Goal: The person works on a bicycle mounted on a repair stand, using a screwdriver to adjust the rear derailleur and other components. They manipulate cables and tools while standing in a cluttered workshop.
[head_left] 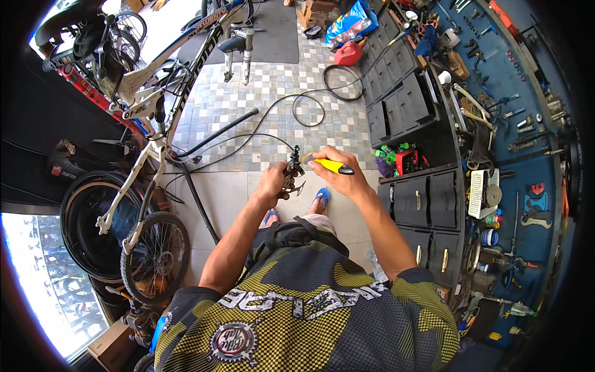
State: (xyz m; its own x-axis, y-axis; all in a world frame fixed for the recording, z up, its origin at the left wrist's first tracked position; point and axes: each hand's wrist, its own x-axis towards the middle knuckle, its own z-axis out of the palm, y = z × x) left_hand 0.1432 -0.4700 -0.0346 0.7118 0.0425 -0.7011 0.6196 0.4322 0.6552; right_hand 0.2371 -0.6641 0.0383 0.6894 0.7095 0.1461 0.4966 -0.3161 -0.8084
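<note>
In front of my waist, my left hand (271, 184) is closed around a dark metal bicycle part with a silvery lower arm, which looks like a rear derailleur (294, 167). Just to its right, my right hand (351, 181) grips a brush (333, 165) with a yellow and black handle. The pale bristle end points left and meets or nearly meets the derailleur's side; the exact contact is too small to make out. My left fingers hide part of the derailleur.
A white bicycle frame (149, 106) and wheels (155, 257) stand at the left. Black hoses (214, 131) cross the tiled floor. Dark drawers (427, 201) and a blue tool board (536, 186) line the right. A red container (348, 54) sits at the far right.
</note>
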